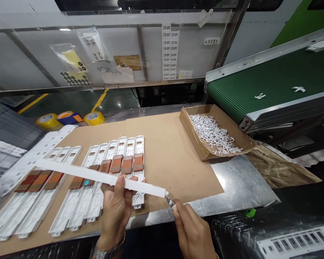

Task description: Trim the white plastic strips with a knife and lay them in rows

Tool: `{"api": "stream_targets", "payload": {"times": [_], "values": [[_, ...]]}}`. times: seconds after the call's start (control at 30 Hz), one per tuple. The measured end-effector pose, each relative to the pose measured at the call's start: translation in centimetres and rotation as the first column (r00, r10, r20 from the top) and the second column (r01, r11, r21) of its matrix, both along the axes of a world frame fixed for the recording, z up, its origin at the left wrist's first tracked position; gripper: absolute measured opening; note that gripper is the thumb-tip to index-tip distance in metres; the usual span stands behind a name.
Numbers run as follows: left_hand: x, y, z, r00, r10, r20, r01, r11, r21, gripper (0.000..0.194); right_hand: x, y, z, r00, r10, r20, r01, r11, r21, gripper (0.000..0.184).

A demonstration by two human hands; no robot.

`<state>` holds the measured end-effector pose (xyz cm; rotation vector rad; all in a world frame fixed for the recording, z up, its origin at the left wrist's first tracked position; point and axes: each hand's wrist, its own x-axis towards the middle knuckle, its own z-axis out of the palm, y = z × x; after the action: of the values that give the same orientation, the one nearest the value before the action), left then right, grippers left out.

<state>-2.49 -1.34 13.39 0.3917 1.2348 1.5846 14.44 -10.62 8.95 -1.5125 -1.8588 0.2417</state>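
White plastic makes up the one long strip (97,175) held aslant above the table, pinched between the thumb and curled fingers of the left hand (116,208). One small bladed tool (170,202) sits in the right hand (193,228), whose fingers close round its handle, the blade at the strip's near right end. Beneath and beyond, nine channelled white bars (79,203) lie on brown cardboard (164,151), three in the left group and six in the right, each bearing one reddish-brown block (116,164), nine altogether. Three tape rolls (94,118) stand behind. One cardboard tray (191,138) holds white bits (213,133) too many to count; two more small white pieces (298,89) lie on the green conveyor (275,79).
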Motion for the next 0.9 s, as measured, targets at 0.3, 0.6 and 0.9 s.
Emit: {"api": "stream_targets", "payload": {"times": [0.3,0.6,0.9], "values": [[-0.1,-0.1,0.0,1.0,0.0,0.016,0.0,0.999,-0.037,0.048,-0.2,0.2,-0.2,1.0,-0.014,0.0,0.014,1.0,-0.002,0.029],[-0.2,0.0,0.0,0.998,-0.008,0.069,0.014,0.996,-0.083,0.051,0.5,0.7,0.1,0.998,-0.054,0.042,0.051,0.997,0.061,0.028],[-2.7,-0.6,-0.6,0.781,-0.606,0.151,0.624,0.766,-0.156,0.038,3.7,2.2,-0.1,0.969,-0.12,-0.215,0.111,0.992,-0.054,0.029]]}}
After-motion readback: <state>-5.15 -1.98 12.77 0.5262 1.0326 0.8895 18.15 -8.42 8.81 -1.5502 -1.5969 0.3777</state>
